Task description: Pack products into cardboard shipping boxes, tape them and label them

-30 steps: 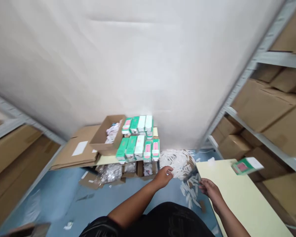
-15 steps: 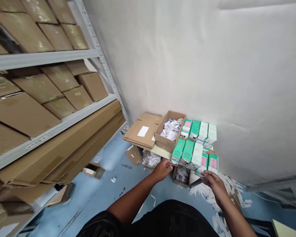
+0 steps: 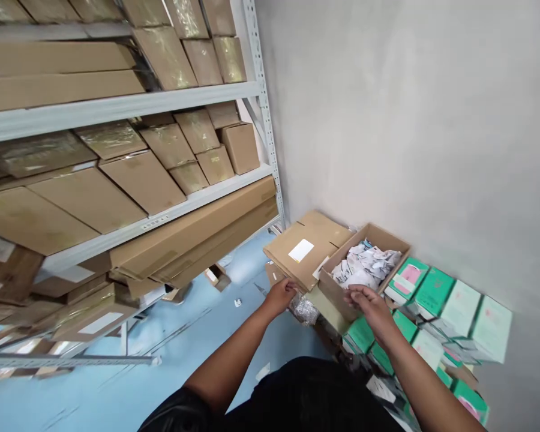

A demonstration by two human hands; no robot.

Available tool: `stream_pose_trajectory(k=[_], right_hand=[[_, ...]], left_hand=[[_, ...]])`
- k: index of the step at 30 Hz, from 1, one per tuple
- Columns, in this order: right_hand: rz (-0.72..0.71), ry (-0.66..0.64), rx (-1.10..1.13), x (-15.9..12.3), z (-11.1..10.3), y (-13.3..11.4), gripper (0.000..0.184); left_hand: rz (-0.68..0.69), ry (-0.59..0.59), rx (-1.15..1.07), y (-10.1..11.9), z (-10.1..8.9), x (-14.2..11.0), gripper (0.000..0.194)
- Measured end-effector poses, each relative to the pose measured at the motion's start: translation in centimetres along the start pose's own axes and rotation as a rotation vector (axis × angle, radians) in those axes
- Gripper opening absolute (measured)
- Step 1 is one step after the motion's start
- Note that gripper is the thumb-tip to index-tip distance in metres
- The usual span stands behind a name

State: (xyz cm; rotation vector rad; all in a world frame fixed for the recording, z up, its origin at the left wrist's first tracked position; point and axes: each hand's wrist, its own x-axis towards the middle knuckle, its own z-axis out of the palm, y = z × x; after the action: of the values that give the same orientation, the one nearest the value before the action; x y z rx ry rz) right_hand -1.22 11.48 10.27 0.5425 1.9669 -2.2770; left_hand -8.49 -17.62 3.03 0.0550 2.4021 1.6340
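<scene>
My left hand (image 3: pixel 279 298) is at the near edge of a stack of flattened cardboard boxes (image 3: pixel 320 234), its fingers loosely bent and with nothing visible in them. Whether the fingertips touch the cardboard I cannot tell. A white label sits on the top sheet. My right hand (image 3: pixel 369 307) hovers over the near side of an open cardboard box (image 3: pixel 393 239), fingers loosely apart and no object showing in them. Crumpled white paper scraps (image 3: pixel 364 264) fill that box. Green and white product cartons (image 3: pixel 436 291) stand in rows to the right, partly behind my right forearm.
A metal shelving rack (image 3: pixel 207 193) packed with brown cartons (image 3: pixel 139 180) takes up the left. A grey wall (image 3: pixel 409 120) rises behind the table. Clear plastic wrap (image 3: pixel 303 309) lies below the table edge, and small scraps are on the blue floor (image 3: pixel 180 354).
The view has swung left, showing more of the rack. Both hands have moved left from the green and white cartons, the left to the flattened cardboard, the right to the paper-filled box.
</scene>
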Motion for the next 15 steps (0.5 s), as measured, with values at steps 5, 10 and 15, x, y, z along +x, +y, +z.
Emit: stream_pose_trajectory(k=[5, 10, 15], right_hand=[[0.025, -0.109, -0.004, 7.5, 5.1, -2.6, 0.039], [0.116, -0.063, -0.010, 14.4, 10.6, -2.2, 0.041], [0.179, 0.062, -0.200, 20.1, 14.1, 0.1, 0.046]], left_hand=[[-0.046, 0.139, 0.096, 1.1, -2.8, 4.3, 0.025], [-0.104, 0.167, 0.246, 0.9, -6.5, 10.2, 0.032], [-0.101, 0.083, 0.330, -1.0, -10.2, 18.2, 0.041]])
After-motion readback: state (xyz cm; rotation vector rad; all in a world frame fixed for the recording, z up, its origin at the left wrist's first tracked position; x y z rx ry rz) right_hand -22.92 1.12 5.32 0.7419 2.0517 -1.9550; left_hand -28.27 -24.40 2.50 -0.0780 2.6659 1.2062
